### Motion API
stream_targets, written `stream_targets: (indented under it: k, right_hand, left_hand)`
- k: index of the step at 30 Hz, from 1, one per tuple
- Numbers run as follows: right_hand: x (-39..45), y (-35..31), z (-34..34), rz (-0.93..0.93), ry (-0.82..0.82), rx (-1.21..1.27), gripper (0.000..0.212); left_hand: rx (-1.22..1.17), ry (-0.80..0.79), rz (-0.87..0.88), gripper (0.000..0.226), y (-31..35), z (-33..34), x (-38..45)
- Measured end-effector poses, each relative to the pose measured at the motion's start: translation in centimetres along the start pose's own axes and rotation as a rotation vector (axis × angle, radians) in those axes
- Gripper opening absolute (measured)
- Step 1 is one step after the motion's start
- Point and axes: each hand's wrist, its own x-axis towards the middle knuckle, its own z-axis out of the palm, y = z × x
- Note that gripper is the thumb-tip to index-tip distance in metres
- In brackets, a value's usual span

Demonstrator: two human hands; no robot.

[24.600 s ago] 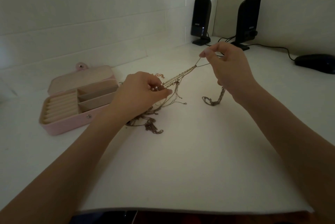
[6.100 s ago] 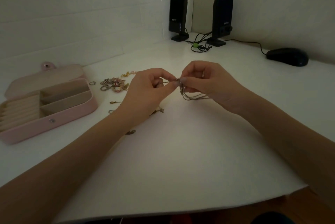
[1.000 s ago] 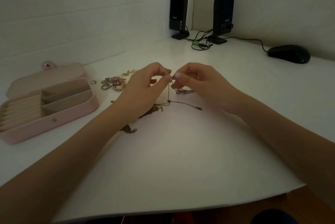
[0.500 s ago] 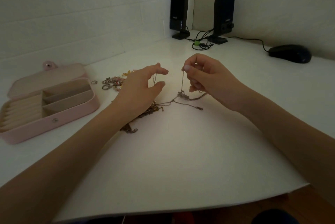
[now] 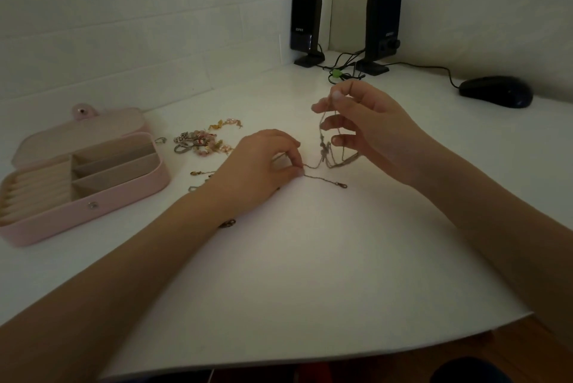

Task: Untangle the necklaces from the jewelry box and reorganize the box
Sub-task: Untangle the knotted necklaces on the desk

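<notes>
The right hand (image 5: 369,122) pinches the necklace chain (image 5: 325,150) aloft at centre frame; the left hand (image 5: 263,165) pins its lower run to the worktop (image 5: 310,258). Thin, limp and snag-prone, it is probably best gripped beside the knot.

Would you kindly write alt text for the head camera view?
Right hand lifts a thin tangled chain while the left hand pinches it at the white table. An open pink jewelry box sits left.

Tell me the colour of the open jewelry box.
The jewelry box is pale pink outside with a cream lining, seen in the head view, the only one.
</notes>
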Motion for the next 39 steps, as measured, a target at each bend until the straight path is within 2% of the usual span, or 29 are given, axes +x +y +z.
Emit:
stream_targets:
  k: [5, 11, 15, 18, 19, 21, 23, 25, 28, 30, 32, 34, 36, 39]
  right_hand:
    - [0.0, -0.2, -0.2, 0.048, 0.049, 0.026, 0.014]
    - [0.2, 0.2, -0.7, -0.032, 0.135, -0.296, 0.01]
    - [0.3, 0.1, -0.8, -0.028, 0.155, -0.159, 0.009]
    - [0.3, -0.3, -0.9, -0.028, 0.157, -0.035, 0.011]
    - [0.2, -0.3, -0.8, -0.03, 0.143, -0.004, 0.012]
    - [0.1, -0.4, -0.7, -0.036, 0.089, 0.07, 0.013]
    - [0.0, -0.5, -0.5, -0.046, 0.006, 0.157, 0.015]
    - [-0.1, -0.6, -0.3, -0.054, -0.081, 0.219, 0.016]
    - [-0.3, -0.8, -0.1, -0.062, -0.17, 0.27, 0.017]
    - [-0.4, -0.7, -0.1, -0.064, -0.208, 0.281, 0.017]
    - [-0.4, -0.8, -0.2, -0.058, -0.217, 0.267, 0.018]
    - [-0.4, -0.8, -0.4, -0.037, -0.161, 0.184, 0.018]
    - [-0.5, -0.7, -0.5, 0.003, -0.064, -0.035, 0.014]
    - [-0.4, -0.1, -0.3, 0.021, -0.015, -0.378, 0.013]
  left_hand:
    - [0.063, -0.069, -0.037, 0.007, 0.0, -0.1, -0.1]
    - [0.166, -0.004, -0.072, 0.017, -0.6, -0.9, -0.2]
    - [0.332, 0.05, -0.118, 0.019, -1.6, -1.1, -0.1]
    - [0.461, 0.154, -0.044, 0.018, -1.4, -1.3, 0.0]
    - [0.436, 0.19, -0.004, 0.017, -1.2, -1.3, 0.0]
    - [0.224, 0.194, 0.03, 0.017, -0.3, -0.9, -0.1]
    - [-0.037, 0.072, -0.043, 0.022, 0.9, -0.2, -0.1]
    - [-0.204, -0.04, -0.098, 0.029, 1.6, 0.6, 0.1]
    - [-0.441, -0.084, -0.135, 0.032, 1.9, 0.9, 0.2]
    - [-0.57, -0.066, -0.173, 0.026, 2.0, 0.7, 0.2]
    - [-0.608, -0.032, -0.186, 0.013, 2.0, 0.4, 0.1]
    - [-0.495, 0.003, -0.146, 0.012, 1.6, -0.1, 0.2]
    - [-0.338, 0.037, -0.104, 0.018, 1.3, -0.8, 0.2]
    - [-0.307, 0.096, -0.082, 0.019, 1.3, -1.3, 0.2]
